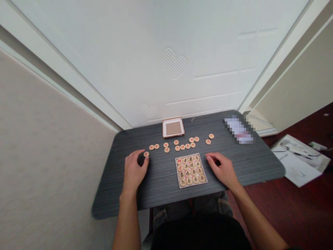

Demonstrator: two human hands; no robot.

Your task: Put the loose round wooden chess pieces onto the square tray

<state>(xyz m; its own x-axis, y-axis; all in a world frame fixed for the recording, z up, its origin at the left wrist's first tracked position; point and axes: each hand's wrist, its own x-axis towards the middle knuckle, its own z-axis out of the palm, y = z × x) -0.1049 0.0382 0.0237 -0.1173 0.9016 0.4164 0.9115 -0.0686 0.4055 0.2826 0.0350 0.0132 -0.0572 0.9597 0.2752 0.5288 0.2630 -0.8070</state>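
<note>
My left hand (135, 169) rests on the left of the dark table, its thumb and index finger closed on the sides of a Chinese chess piece (146, 153) with a red character. On the right, my right hand (221, 168) lies beside the square tray (205, 176), fingers loosely curved and slightly apart, nothing visible in them. The tray is filled with round pieces in rows, mostly black-lettered like this piece (195, 179), with a few red at its left side. Beyond it lie loose red-lettered pieces (182, 147), some touching in pairs or short rows.
A shallow white box with a brown rim (162, 132) stands at the table's back edge. A blurred-out pale item (239, 130) lies at the back right. A white wall panel (125, 69) rises behind the table (111, 184). Boxes and papers (299, 166) sit on the reddish floor at right.
</note>
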